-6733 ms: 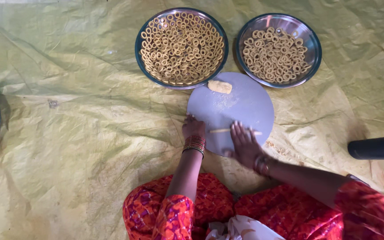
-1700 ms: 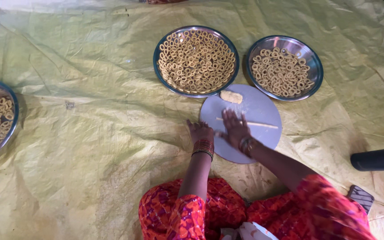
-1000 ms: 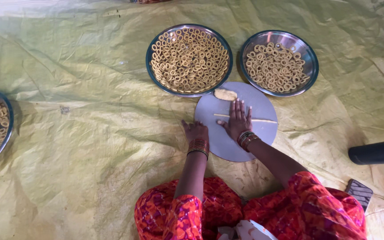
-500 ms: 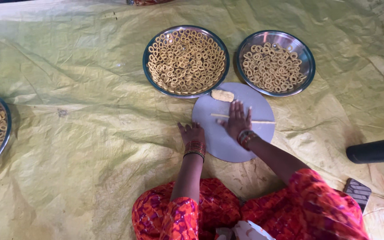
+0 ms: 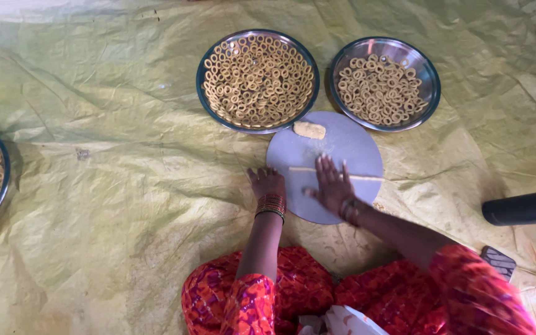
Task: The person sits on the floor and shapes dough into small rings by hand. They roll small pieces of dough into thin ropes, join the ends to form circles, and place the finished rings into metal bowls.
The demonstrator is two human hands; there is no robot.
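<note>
Right hand [image 5: 333,186] slid back on board [image 5: 355,146].

A thin, pale dough rope [image 5: 336,174] lies straight across the middle of the round grey board [image 5: 358,146], running left to right. A small yellowish dough lump [image 5: 309,129] rests near the board's far-left edge.

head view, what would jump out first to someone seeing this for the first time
Two round steel trays, a fuller tray and a sparser tray, sit side by side at the top, both holding small dough rings. Below them lies a round grey board on the yellow sheet, where the right hand lies flat on a thin dough strand and the left hand rests at the board's edge.
</note>
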